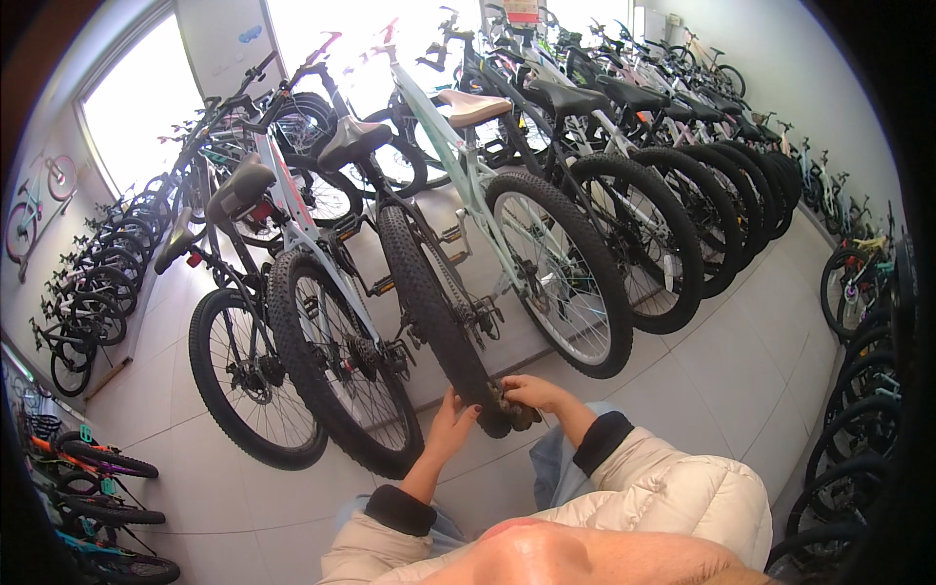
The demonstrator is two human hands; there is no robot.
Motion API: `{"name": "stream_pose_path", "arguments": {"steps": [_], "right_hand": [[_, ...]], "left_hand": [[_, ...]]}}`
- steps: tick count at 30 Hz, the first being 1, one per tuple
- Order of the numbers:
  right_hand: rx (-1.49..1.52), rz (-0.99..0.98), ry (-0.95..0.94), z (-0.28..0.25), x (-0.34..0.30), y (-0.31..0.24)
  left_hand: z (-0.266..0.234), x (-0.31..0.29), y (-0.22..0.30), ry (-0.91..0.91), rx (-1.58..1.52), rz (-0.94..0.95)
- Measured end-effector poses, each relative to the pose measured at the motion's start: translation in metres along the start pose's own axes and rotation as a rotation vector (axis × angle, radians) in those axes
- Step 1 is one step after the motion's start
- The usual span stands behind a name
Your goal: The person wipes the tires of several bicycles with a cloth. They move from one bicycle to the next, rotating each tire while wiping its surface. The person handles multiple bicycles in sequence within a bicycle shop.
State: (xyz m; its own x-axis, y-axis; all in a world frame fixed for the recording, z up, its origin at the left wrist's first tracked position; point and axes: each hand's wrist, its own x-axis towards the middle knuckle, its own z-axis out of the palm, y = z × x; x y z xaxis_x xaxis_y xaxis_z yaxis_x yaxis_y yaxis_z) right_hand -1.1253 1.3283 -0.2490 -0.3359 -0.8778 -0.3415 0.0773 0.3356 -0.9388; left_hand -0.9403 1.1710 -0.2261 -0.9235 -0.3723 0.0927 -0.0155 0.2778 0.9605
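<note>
Head view: the fat black tyre (429,302) stands upright in the bike row, its lower end between both hands. The left hand (448,429) is at its left side, thumb set apart from the fingers. The right hand (534,393) is at a brownish piece (524,417) on the other side; whether its fingers pinch it, I cannot tell. A red sign (522,11) hangs behind, its print too small to read.
</note>
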Motion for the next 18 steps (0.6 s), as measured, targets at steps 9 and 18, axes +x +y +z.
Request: {"name": "stream_pose_path", "arguments": {"steps": [9, 18], "right_hand": [[0.306, -0.082, -0.063, 0.000, -0.013, -0.021], [-0.267, 0.017, 0.113, 0.011, 0.008, 0.011]], "left_hand": [[-0.004, -0.004, 0.024, -0.016, 0.039, -0.063], [-0.003, -0.003, 0.009, -0.010, 0.081, -0.048]]}}
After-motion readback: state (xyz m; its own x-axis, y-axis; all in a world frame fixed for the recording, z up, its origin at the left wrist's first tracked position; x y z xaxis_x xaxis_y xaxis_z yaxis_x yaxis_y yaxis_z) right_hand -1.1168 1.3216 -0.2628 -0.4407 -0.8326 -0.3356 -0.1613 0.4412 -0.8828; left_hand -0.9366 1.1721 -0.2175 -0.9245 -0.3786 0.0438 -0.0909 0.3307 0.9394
